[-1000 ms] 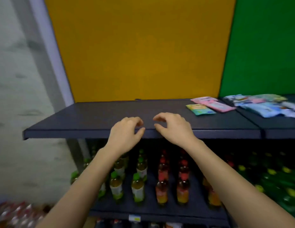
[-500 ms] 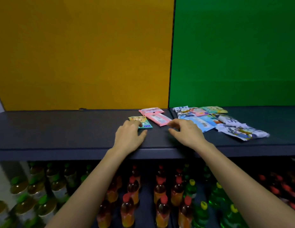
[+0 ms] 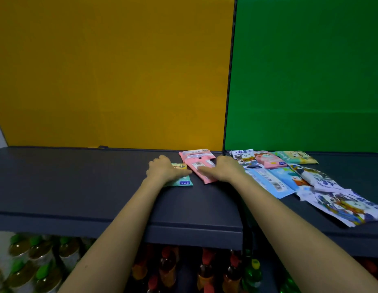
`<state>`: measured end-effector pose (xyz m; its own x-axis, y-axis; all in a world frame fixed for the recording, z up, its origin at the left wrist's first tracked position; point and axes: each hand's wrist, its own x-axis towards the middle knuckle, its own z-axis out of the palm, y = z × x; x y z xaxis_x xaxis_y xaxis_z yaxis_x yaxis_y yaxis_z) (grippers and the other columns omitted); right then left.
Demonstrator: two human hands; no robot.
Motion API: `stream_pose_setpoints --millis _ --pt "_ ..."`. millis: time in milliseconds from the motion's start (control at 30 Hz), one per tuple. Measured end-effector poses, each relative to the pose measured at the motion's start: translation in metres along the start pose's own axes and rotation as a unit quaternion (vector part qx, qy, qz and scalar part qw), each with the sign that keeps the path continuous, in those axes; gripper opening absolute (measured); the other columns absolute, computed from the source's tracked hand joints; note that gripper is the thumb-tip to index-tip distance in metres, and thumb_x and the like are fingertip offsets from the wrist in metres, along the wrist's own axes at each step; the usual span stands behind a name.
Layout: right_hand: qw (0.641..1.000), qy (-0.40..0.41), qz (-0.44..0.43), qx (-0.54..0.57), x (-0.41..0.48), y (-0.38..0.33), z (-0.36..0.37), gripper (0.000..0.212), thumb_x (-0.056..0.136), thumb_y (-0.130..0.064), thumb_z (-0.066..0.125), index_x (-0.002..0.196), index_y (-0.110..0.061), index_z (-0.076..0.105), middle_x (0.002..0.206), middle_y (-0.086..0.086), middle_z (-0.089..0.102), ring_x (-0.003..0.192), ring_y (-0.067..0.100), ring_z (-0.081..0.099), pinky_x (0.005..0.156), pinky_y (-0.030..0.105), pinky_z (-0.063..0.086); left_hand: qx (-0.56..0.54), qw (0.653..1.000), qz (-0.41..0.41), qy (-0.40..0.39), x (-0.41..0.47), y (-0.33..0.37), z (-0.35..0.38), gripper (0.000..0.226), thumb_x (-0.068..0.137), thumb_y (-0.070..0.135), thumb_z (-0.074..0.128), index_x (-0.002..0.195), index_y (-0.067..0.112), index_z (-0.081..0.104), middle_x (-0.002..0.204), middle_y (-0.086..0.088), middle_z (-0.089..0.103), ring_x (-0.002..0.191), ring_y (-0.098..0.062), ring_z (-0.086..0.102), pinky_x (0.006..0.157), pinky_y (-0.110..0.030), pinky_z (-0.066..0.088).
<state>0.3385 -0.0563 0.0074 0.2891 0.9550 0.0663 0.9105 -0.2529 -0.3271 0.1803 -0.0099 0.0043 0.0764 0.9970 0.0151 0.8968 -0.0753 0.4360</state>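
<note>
bottles [image 3: 46, 269]: in rows under the shelf, well below and nearer than the fingers of both hands.
shelf [image 3: 78, 187]: dark and flat, bearing both hands and all the packets.
left hand [image 3: 165, 169]: fingers curled down onto the green packet with knuckles raised, thumb laid across it; fingertips hidden.
green packet [image 3: 182, 182]: flat on the shelf under the left fingers, its near corner showing below the thumb.
right hand [image 3: 226, 169]: fingers curled over the front pink packet, thumb stretched left across it.
front pink packet [image 3: 208, 179]: under the right fingers, just beside the left thumb tip.
back pink packet [image 3: 194, 154]: just beyond both hands' fingers.
loose packets [image 3: 274, 180]: spread to the right of the right fingers.
yellow panel [image 3: 112, 70], green panel [image 3: 310, 70]: upright behind the shelf, far beyond the fingers.
</note>
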Motion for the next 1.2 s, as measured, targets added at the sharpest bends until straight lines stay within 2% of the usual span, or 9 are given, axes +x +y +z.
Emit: stream_pose_setpoints --millis 67,267,367,433,633,800,933,1133,1200 --pt "1.000 -0.016 0.006 -0.023 0.007 -0.004 0.000 0.075 0.079 -0.066 0.052 0.128 -0.009 0.050 0.133 0.014 0.052 0.120 0.030 0.051 0.088 0.034 0.044 -0.010 0.999 -0.018 -0.042 0.008 0.005 -0.008 0.099 0.069 0.058 0.071 0.138 0.002 0.029 0.143 -0.013 0.039 0.132 -0.029 0.038 0.101 -0.036 0.038" --pt "0.995 -0.087 0.026 0.050 0.020 -0.004 -0.001 0.064 0.077 -0.054 0.066 0.121 -0.010 0.052 0.126 0.009 0.057 0.112 0.024 0.055 0.074 0.027 0.038 -0.093 0.987 -0.037 -0.123 0.022 0.000 -0.013 0.090 0.069 0.041 0.079 0.138 0.005 0.035 0.139 -0.010 0.045 0.122 -0.026 0.047 0.093 -0.033 0.039" --pt "0.997 -0.056 0.018 0.058 0.019 -0.004 0.001 0.057 0.080 -0.050 0.064 0.119 -0.011 0.053 0.124 0.010 0.059 0.109 0.024 0.056 0.073 0.027 0.038 -0.238 0.965 -0.006 -0.113 0.024 -0.016 -0.009 0.054 0.069 0.025 0.081 0.115 0.008 0.057 0.119 -0.009 0.064 0.096 -0.021 0.062 0.085 -0.031 0.048" --pt "0.995 -0.023 0.005 0.095 0.012 -0.007 0.002 0.051 0.083 -0.042 0.063 0.120 -0.008 0.051 0.125 0.012 0.057 0.111 0.027 0.056 0.077 0.029 0.041 -0.316 0.946 0.004 -0.077 0.020 -0.035 -0.016 0.040 0.074 0.018 0.078 0.109 0.009 0.061 0.113 -0.011 0.068 0.091 -0.022 0.066 0.087 -0.035 0.053" --pt "0.949 -0.007 -0.117 0.294 -0.025 -0.071 0.013 0.046 0.085 -0.032 0.064 0.121 -0.007 0.048 0.122 0.010 0.060 0.111 0.028 0.057 0.094 0.040 0.046 -0.354 0.931 -0.023 0.085 -0.037 -0.129 -0.065 0.048 0.076 0.021 0.076 0.112 0.007 0.048 0.106 -0.004 0.063 0.093 -0.020 0.063 0.077 -0.035 0.053" --pt "0.878 -0.125 -0.218 0.408 -0.073 -0.171 0.064 0.038 0.083 -0.031 0.066 0.114 -0.012 0.053 0.111 0.002 0.065 0.099 0.020 0.064 0.087 0.037 0.051 -0.339 0.916 -0.102 0.188 -0.136 -0.248 -0.099 0.065 0.061 0.043 0.080 0.111 0.010 0.055 0.104 -0.007 0.069 0.087 -0.021 0.069 0.081 -0.045 0.057" --pt "0.835 -0.237 -0.271 0.416 -0.136 -0.256 0.125 0.037 0.085 -0.031 0.065 0.114 -0.014 0.050 0.111 0.000 0.063 0.100 0.018 0.063 0.086 0.035 0.052 -0.355 0.874 -0.184 0.276 -0.231 -0.340 -0.107 0.022 0.078 0.015 0.074 0.094 0.012 0.060 0.092 -0.008 0.070 0.073 -0.015 0.068 0.074 -0.037 0.056" --pt "0.768 -0.365 -0.334 0.406 -0.244 -0.367 0.235 0.031 0.086 -0.023 0.066 0.112 -0.011 0.053 0.101 0.000 0.063 0.085 0.010 0.062 0.067 0.021 0.048 -0.399 0.786 -0.309 0.357 -0.360 -0.470 -0.098 0.029 0.077 0.008 0.074 0.100 0.009 0.056 0.091 -0.007 0.068 0.063 -0.006 0.067 0.054 -0.018 0.055" --pt "0.755 -0.400 -0.340 0.393 -0.282 -0.400 0.275 0.036 0.085 -0.022 0.067 0.115 -0.009 0.053 0.107 0.004 0.065 0.092 0.016 0.064 0.075 0.028 0.052 -0.403 0.764 -0.336 0.376 -0.396 -0.509 -0.094 0.034 0.076 0.006 0.074 0.104 0.009 0.055 0.094 -0.008 0.067 0.067 -0.008 0.066 0.057 -0.019 0.056"
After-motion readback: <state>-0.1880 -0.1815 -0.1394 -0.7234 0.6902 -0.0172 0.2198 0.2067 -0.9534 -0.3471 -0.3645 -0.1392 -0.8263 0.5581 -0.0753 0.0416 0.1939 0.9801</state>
